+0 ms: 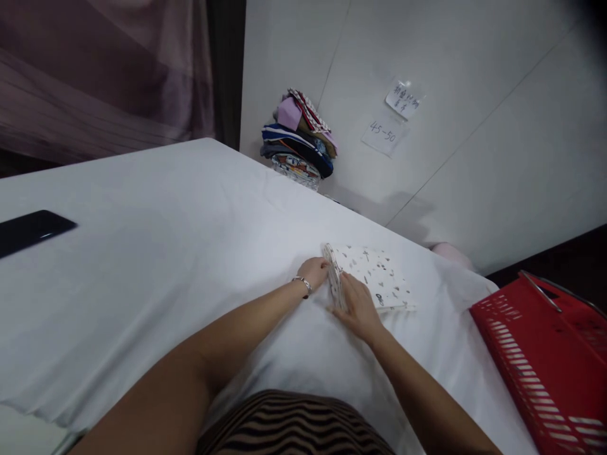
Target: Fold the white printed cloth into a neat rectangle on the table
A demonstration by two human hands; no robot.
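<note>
A folded white cloth (374, 272) with a small scattered print lies on the white-covered table in front of me. Its layers show as a thick rolled fold along the left edge. My left hand (315, 272), with a metal bracelet at the wrist, is closed at that fold, its fingertips partly hidden. Across the lower left corner, my right hand (358, 306) grips the fold, fingers over the top and thumb at the near side. What kind of cloth item it is, I cannot tell.
A red plastic basket (526, 354) with slotted sides stands at the right. Beyond the table's far edge is a stack of folded clothes (298, 139). A dark phone-like object (38, 229) lies on the left. Paper notes (385, 134) are on the pale surface beyond.
</note>
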